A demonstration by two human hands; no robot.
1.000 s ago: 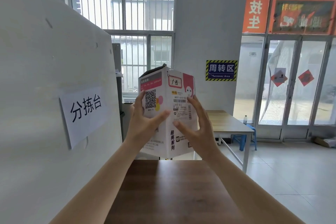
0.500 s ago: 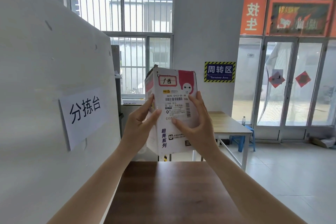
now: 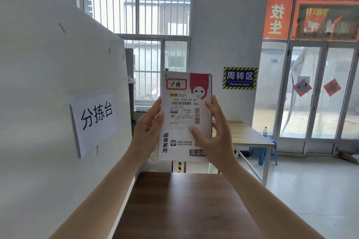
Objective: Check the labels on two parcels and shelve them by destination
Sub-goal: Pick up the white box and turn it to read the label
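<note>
I hold a white and pink parcel box (image 3: 185, 136) upright in front of me, above the far end of a dark wooden table (image 3: 184, 205). Its labelled face is turned flat toward me: a red-framed handwritten tag (image 3: 176, 84) near the top, a printed shipping label (image 3: 184, 111) with barcodes below it. My left hand (image 3: 148, 130) grips the box's left edge. My right hand (image 3: 215, 134) holds the right edge, thumb pressed on the front face. Only one parcel is in view.
A white partition (image 3: 48, 93) with a paper sign (image 3: 96, 121) stands close on my left. A light wooden table (image 3: 246, 134) and a blue stool (image 3: 266, 151) stand behind to the right. Glass doors (image 3: 314, 93) and tiled floor lie further right; a barred window (image 3: 147, 44) is straight ahead.
The box has been turned in my hands from a corner-on view to its labelled face squarely toward me. Both hands shifted to its side edges.
</note>
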